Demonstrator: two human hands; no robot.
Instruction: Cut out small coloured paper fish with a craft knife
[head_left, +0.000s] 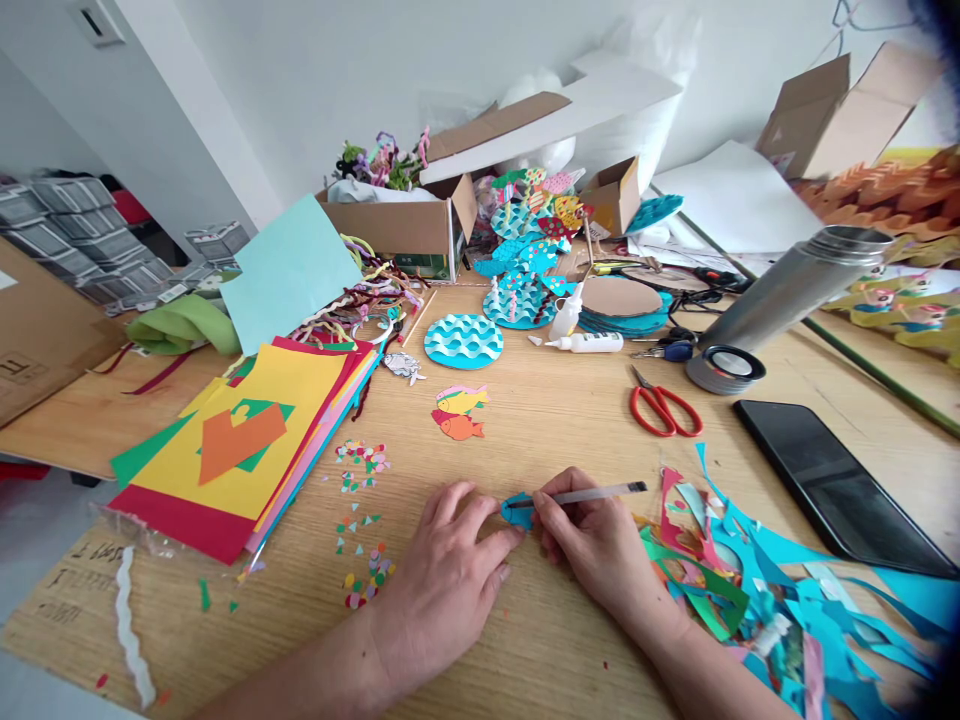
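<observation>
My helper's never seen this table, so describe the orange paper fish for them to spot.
On the wooden table, find the blue oval with pale wavy strips. Just on the person's side of it, small paper fish lie overlapping. The orange fish is nearest the person, its colour setting it apart from the yellow, pink and red ones.

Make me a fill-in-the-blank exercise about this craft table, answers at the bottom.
The right hand holds a ____ over a small blue paper fish.
The scissors have ____ handles.
The phone lies to the ____ of the scissors.

Missing words: pen; red; right.
</observation>
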